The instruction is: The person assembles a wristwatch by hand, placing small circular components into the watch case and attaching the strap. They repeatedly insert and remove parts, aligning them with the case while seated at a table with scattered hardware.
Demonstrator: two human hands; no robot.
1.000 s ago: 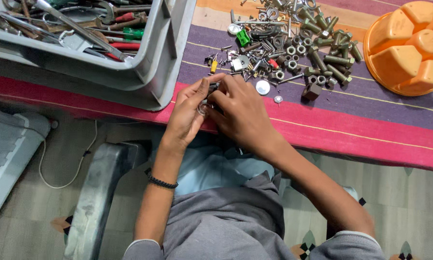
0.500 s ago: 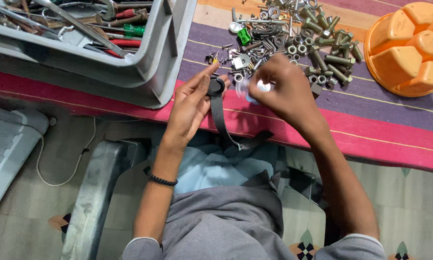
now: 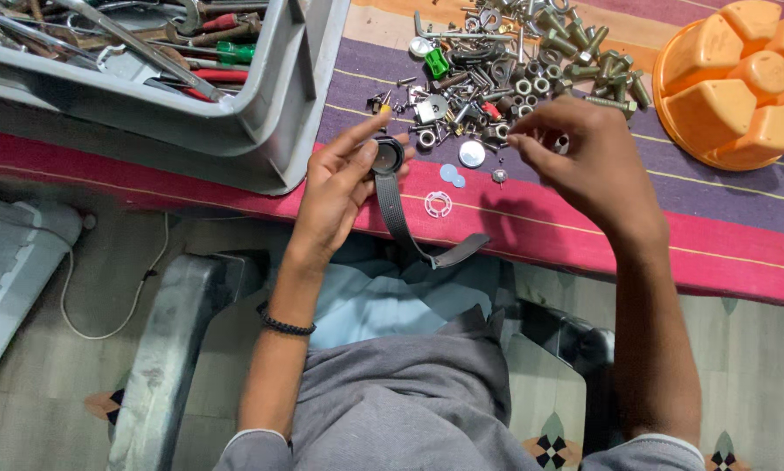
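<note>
Since half a second ago, the right hand (image 3: 588,161) has lifted off the watch (image 3: 388,157), fingers loosely curled above the metal nuts and bolts (image 3: 531,61). Left hand (image 3: 344,187) pinches the round dark watch at the bench (image 3: 514,222) edge; its mesh strap (image 3: 409,231) dangles below.

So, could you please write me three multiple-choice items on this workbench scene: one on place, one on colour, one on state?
1. Where is the grey tool bin?
A. Beside the left hand
B. Beside the orange tray
C. On the floor
2. What colour is the moulded tray?
A. Green
B. Orange
C. Blue
3. How is the watch held?
A. In the left hand, strap hanging
B. In the right hand
C. Lying in the bin

Answers: 1 A, the bin sits just outside the left hand; 2 B, plainly orange; 3 A, the left grip holds the case while the strap dangles over the table edge.
</note>
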